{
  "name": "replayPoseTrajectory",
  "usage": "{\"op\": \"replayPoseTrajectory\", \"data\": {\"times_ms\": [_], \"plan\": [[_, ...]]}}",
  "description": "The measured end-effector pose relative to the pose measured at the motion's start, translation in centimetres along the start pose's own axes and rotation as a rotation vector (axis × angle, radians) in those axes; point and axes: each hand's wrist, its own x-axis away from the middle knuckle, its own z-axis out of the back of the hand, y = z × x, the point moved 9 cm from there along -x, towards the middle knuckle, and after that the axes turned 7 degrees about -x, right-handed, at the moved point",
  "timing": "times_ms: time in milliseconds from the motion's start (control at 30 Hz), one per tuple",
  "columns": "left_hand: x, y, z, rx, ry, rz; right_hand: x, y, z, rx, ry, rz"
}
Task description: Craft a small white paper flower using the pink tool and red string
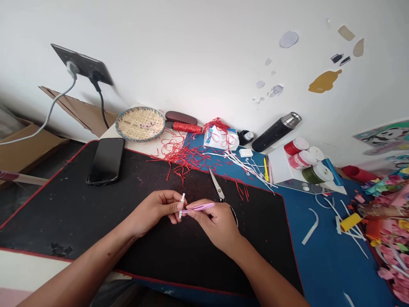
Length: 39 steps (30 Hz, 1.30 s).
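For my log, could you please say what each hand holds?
Left hand: closed on small white strip.
Right hand: closed on pink tool.

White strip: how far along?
Done: cut red strips piled at the far edge of the mat. In hand: left hand pinches a short white strip, right hand holds a pink tool against it. Left: loose white strips beyond the scissors look untouched.
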Motion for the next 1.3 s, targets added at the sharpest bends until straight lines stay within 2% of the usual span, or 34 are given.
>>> {"op": "replayPoseTrajectory", "data": {"times_ms": [167,300,433,900,1300], "plan": [[0.0,0.1,-0.5,-0.021,-0.034,0.004,-0.2,2.1,0.1,-0.086,-0.026,-0.205],[0.1,0.0,-0.7,-0.042,-0.06,0.006,0.3,4.3,-0.2,-0.275,-0.024,-0.425],[0.2,0.0,-0.9,-0.07,-0.087,0.006,0.1,5.3,-0.8,-0.443,-0.043,-0.536],[0.1,-0.2,-0.9,-0.164,-0.098,0.041,0.4,7.9,-1.8,-0.641,-0.024,-0.762],[0.4,-0.2,-0.4,-0.238,-0.047,0.07,0.3,8.7,-2.0,-0.636,-0.038,-0.818]]}}
